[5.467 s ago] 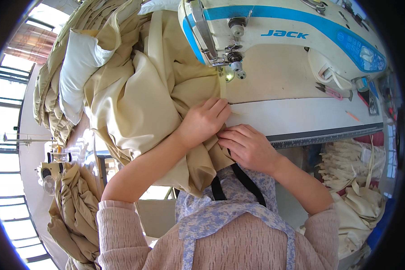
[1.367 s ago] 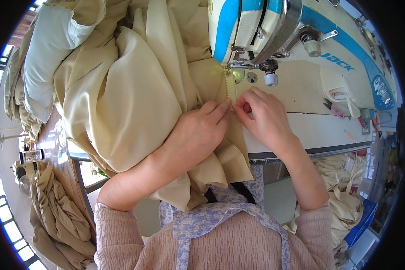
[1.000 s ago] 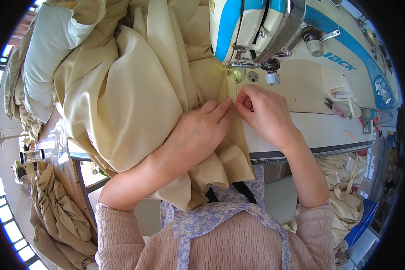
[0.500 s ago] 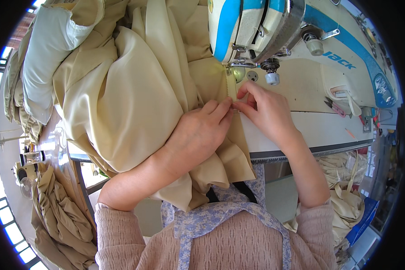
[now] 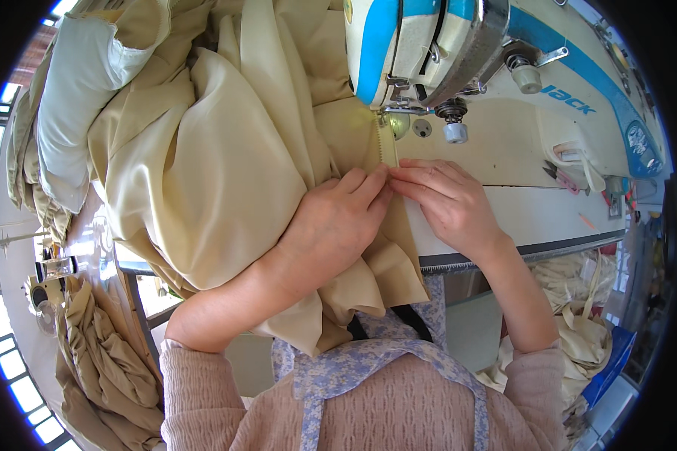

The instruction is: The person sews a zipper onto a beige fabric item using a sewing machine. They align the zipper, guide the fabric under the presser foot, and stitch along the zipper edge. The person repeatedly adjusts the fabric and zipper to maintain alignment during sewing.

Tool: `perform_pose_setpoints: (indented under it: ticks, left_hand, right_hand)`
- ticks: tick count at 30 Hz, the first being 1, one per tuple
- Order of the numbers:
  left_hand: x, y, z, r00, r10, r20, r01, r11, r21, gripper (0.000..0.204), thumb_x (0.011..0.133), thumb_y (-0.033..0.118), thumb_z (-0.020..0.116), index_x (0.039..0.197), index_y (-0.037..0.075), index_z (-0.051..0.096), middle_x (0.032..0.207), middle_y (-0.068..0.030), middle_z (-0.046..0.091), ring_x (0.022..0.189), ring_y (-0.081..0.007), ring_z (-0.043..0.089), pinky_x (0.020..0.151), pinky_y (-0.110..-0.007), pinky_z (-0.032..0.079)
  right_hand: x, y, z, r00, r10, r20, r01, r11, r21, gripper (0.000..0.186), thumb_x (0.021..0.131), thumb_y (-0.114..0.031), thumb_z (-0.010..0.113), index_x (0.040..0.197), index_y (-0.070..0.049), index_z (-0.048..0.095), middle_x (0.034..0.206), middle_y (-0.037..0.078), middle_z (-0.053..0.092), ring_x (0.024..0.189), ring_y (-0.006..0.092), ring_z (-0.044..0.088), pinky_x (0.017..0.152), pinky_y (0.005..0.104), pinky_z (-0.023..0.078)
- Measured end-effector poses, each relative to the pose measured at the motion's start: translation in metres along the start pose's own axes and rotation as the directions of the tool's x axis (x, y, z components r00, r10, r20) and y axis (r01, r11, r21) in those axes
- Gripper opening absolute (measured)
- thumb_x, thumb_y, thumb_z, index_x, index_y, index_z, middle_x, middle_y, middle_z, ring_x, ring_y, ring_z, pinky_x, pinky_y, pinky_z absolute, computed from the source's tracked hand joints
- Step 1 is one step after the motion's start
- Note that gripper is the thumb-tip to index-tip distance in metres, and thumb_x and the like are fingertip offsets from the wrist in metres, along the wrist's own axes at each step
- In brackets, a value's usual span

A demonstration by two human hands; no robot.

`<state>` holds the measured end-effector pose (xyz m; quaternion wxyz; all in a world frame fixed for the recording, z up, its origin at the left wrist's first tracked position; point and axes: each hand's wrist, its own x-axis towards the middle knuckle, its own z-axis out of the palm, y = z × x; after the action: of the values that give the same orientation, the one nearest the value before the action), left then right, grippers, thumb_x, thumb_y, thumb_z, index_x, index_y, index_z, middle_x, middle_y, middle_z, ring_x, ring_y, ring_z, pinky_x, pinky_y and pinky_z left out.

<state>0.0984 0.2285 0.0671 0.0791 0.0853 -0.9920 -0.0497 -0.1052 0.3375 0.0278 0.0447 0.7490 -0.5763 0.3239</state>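
Note:
A large beige garment (image 5: 203, 158) lies in loose folds across the sewing machine's bed and hangs over the front edge. My left hand (image 5: 342, 207) presses on it, fingers together, gripping the fabric close to its right edge. Against those fingertips, my right hand (image 5: 455, 207) pinches the same edge between thumb and fingers. A narrow pale strip with fine tooth-like marks (image 5: 384, 143) runs along that edge, from my fingertips up to the needle area. Above my hands stands the white and blue sewing machine (image 5: 429, 52); its presser foot is partly hidden by the head.
Pink-handled snips (image 5: 566, 179) lie on the machine bed at right, beside a pale strip of cloth (image 5: 590, 169). Along the table's front edge runs a measuring tape (image 5: 451, 267). Beige cloth is heaped at lower left (image 5: 109, 353) and lower right (image 5: 583, 346). White lining (image 5: 79, 98) shows at upper left.
My right hand's fingers have straightened and come lower at the fabric edge, its index finger no longer arched upward. The left hand and the garment have barely moved.

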Motion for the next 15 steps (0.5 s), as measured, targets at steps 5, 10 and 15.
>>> perform_pose_setpoints:
  ticks: [5, 10, 15]
  left_hand:
    - [0.003, -0.008, 0.001, 0.992, 0.065, -0.106, -0.07, 0.997, -0.037, 0.039, 0.082, 0.006, 0.063, 0.119, -0.001, 0.068, 0.133, -0.0123, 0.061, 0.115, -0.0284, 0.062, 0.096, -0.04, 0.055]
    - [0.004, -0.012, -0.001, 0.995, 0.062, -0.073, -0.068, 0.994, -0.089, 0.038, 0.082, 0.007, 0.063, 0.119, -0.001, 0.068, 0.132, -0.0132, 0.061, 0.116, -0.0302, 0.063, 0.096, -0.04, 0.055]
    - [0.01, -0.02, 0.001, 0.994, 0.072, -0.077, -0.075, 0.996, -0.041, 0.038, 0.082, 0.008, 0.064, 0.119, 0.003, 0.069, 0.128, -0.0107, 0.063, 0.107, -0.0284, 0.065, 0.088, -0.038, 0.057]
  right_hand:
    - [-0.002, 0.003, 0.0, 0.999, -0.036, 0.033, 0.037, 0.999, -0.019, 0.026, 0.079, -0.005, 0.068, 0.104, -0.003, 0.075, 0.112, 0.005, 0.072, 0.109, 0.0241, 0.069, 0.09, 0.0366, 0.057]
    - [-0.002, 0.005, 0.003, 0.999, -0.001, 0.038, 0.0, 0.999, 0.034, 0.025, 0.08, -0.006, 0.068, 0.104, -0.003, 0.075, 0.111, 0.004, 0.072, 0.108, 0.0233, 0.068, 0.093, 0.0374, 0.055]
    - [0.004, 0.006, 0.004, 1.0, -0.019, 0.016, 0.02, 0.996, -0.084, 0.023, 0.08, -0.007, 0.07, 0.101, -0.005, 0.076, 0.106, 0.001, 0.073, 0.105, 0.0199, 0.066, 0.098, 0.038, 0.049]
